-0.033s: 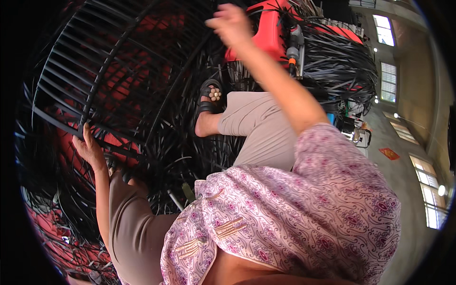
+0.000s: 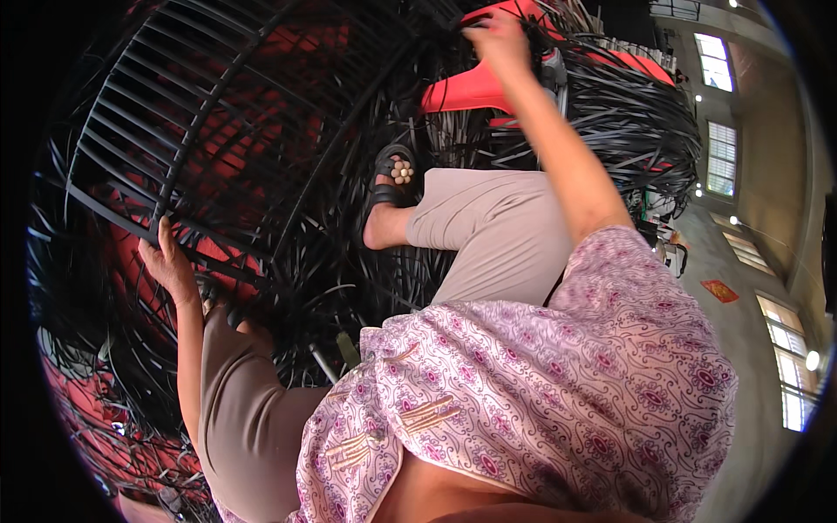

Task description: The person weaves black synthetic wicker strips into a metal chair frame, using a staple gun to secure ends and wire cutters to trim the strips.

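Observation:
A large black slatted frame (image 2: 187,126), made of long ribs and crossbars, leans across the upper left. My left hand (image 2: 172,268) grips its near lower corner, thumb lying along the rib and fingers mostly hidden under the edge. Raised at the upper middle, my right hand (image 2: 503,45) is blurred by motion; whether anything thin is in its fingers cannot be made out. Behind it stands a red plastic stool (image 2: 466,91). A grey power tool (image 2: 555,63) is partly covered by my right forearm.
Black flat strips (image 2: 628,113) hang in a thick bundle at the upper right. More loose strips (image 2: 327,301) tangle over the floor around my sandalled foot (image 2: 392,179). A grey wall (image 2: 728,349) with windows runs along the right.
My right hand has swung to the right, from beside the slatted frame to over the red stool, now covering part of the power tool. My left hand keeps its hold on the frame corner.

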The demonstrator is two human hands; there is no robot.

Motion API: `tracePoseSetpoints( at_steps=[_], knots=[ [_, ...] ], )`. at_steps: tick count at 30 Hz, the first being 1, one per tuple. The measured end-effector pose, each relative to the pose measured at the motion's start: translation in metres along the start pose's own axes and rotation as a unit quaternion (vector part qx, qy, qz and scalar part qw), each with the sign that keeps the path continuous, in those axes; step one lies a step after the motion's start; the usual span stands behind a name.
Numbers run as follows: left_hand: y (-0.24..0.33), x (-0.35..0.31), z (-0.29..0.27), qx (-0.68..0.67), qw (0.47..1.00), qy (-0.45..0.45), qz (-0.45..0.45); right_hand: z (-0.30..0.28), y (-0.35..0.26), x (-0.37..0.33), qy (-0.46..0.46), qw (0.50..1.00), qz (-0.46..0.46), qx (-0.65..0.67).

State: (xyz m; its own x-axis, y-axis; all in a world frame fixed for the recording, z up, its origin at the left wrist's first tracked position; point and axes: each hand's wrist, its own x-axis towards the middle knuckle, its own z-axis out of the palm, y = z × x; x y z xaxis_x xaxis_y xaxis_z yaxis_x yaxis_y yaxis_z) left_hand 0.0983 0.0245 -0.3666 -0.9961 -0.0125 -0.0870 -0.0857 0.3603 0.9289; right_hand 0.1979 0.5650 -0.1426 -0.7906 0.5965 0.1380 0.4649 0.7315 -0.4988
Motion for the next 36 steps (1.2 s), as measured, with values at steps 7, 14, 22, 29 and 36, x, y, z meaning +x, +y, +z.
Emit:
tracePoseSetpoints(
  at_steps=[7, 14, 22, 29, 36],
  knots=[
    [0.028, -0.003, 0.013, 0.039, 0.999, -0.028, -0.021, -0.165, 0.245, -0.005, 0.145, 0.909, 0.316, -0.229],
    [0.035, -0.004, 0.004, 0.087, 0.996, 0.003, 0.014, -0.173, 0.34, 0.021, -0.029, 0.942, 0.326, 0.071],
    [0.02, -0.006, 0.001, 0.131, 0.987, 0.052, 0.07, -0.18, 0.241, 0.021, 0.131, 0.966, 0.214, -0.07],
    [0.017, -0.002, 0.011, 0.093, 0.993, 0.056, 0.035, -0.144, -0.029, 0.032, 0.053, 0.994, -0.031, 0.086],
    [0.018, -0.007, 0.005, 0.068, 0.995, 0.068, 0.028, 0.069, -0.223, -0.071, -0.231, 0.951, 0.034, 0.205]
  ],
)
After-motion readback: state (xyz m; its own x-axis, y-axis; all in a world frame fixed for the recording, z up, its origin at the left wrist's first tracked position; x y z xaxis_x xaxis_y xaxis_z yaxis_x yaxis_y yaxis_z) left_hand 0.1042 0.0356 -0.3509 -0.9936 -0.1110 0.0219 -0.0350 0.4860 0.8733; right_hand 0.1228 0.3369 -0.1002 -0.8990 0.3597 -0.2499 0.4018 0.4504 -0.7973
